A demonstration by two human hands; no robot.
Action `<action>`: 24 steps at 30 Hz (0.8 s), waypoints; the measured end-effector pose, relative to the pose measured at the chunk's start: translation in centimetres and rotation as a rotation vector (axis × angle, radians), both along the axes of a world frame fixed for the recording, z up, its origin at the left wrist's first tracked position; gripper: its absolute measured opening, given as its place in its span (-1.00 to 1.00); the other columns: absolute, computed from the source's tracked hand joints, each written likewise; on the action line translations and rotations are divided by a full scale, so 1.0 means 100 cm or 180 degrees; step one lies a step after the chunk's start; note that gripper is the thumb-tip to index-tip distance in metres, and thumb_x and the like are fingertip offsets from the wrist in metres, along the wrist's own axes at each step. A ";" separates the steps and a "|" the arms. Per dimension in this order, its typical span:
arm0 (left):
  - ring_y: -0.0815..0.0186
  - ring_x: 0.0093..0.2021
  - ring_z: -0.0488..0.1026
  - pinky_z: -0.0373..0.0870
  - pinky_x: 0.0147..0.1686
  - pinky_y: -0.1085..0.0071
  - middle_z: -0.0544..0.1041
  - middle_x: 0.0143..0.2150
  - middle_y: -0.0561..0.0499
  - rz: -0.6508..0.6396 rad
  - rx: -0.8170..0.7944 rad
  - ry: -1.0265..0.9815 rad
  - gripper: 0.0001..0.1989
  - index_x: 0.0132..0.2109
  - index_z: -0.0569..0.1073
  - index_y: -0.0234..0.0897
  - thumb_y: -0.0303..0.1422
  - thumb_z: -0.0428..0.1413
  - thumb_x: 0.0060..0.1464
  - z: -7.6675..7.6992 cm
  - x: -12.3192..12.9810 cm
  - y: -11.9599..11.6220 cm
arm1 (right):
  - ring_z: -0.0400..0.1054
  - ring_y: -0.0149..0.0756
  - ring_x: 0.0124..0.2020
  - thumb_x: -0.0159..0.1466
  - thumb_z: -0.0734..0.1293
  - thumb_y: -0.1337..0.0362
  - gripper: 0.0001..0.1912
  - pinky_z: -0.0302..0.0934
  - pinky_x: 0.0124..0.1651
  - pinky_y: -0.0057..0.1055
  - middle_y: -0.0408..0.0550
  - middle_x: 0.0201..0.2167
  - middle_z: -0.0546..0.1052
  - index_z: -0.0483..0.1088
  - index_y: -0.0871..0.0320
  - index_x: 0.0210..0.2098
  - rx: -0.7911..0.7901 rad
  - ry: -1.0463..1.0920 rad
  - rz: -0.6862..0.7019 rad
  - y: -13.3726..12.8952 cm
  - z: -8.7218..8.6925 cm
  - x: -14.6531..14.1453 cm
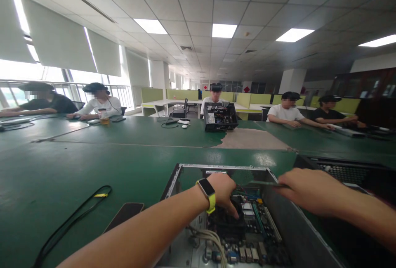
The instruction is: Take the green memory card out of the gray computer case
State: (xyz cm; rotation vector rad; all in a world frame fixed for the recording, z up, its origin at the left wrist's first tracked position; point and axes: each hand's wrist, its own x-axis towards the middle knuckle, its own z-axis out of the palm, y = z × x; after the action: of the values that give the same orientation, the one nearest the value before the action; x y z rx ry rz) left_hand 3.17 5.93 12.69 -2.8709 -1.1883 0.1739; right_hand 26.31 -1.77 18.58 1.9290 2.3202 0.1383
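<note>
Yellow-tagged cable (101, 195): green table (77, 164), left, toward near edge
Dark slab (126, 215): partly behind left forearm
Left hand (221, 189): half-curled, thumb at black CPU cooler (227, 226); gripping or just touching, can't tell
PC case (222, 166): uncovered, toward table's near edge; likely heavy, stiff; grab side rims
Motherboard (256, 218): in case; likely fragile; hold by edges
Right hand (309, 185): fingers closed round thin strip (262, 183), above case's right rim
Writing: none legible
</note>
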 end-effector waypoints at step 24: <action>0.08 -0.39 0.50 0.45 -0.41 0.23 0.54 -0.34 -0.14 -0.0814 -0.0288 0.0239 -0.42 -0.17 0.44 -0.32 -0.01 0.28 -0.29 -0.033 0.028 -0.043 | 0.38 -0.17 -0.31 0.10 0.29 0.27 -0.84 0.07 -0.39 -0.37 -0.04 -0.35 0.54 0.49 0.09 -0.35 -0.0878 0.0587 0.0756 0.111 -0.092 -0.077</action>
State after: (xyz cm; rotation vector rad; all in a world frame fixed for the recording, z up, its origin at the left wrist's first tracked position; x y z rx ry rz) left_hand 6.00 1.62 9.35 -3.0283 -0.8116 0.3315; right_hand 18.57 9.38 9.34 1.5929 2.5192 -0.3353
